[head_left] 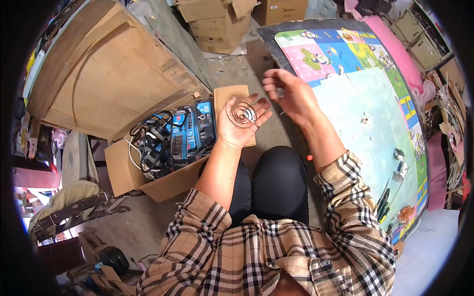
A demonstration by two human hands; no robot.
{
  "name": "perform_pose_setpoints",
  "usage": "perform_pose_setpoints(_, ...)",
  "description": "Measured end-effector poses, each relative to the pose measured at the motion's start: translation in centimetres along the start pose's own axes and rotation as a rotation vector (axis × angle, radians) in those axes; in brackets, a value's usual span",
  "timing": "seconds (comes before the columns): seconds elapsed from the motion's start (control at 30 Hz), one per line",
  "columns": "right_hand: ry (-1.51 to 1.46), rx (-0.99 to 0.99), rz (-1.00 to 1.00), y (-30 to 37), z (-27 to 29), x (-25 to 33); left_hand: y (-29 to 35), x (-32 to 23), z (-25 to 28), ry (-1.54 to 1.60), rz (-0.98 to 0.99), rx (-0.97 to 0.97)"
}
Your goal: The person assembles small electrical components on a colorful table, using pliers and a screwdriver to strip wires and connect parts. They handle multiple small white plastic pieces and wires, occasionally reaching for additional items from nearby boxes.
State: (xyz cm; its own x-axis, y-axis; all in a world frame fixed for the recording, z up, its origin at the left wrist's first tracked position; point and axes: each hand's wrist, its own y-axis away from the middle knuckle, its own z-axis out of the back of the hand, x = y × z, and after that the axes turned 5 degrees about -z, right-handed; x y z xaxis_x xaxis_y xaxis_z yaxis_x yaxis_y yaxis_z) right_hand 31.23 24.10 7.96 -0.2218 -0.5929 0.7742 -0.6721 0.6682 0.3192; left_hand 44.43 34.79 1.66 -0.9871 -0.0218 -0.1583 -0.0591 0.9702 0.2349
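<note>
Left hand (242, 123): palm up and open above my lap; I see a coil of thin wire (240, 114) lying flat on it with a small metal piece (250, 116).
Right hand (289, 93): raised just beside the left, fingertips pinched on something small; I cannot tell what.
Cardboard box (148, 172): near the left forearm, holding blue chargers (190, 130) and black cables.
Play mat (365, 98): colourful, on my right.

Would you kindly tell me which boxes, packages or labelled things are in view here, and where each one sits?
Open brown cardboard box: left of the left hand, holding cables.
Blue-and-black labelled devices: inside that box, rectangular.
Stacked brown cardboard cartons: top centre, flaps open.
Colourful cartoon-printed mat: beneath the right hand, squares of pink, blue, green.
</note>
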Motion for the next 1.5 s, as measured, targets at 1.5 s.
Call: perform_pose_setpoints(1.5, 0.520, 0.032, -0.243, -1.5, -0.1, -8.2, -3.0, -3.0, 2.3, -0.149, -0.284, -0.378)
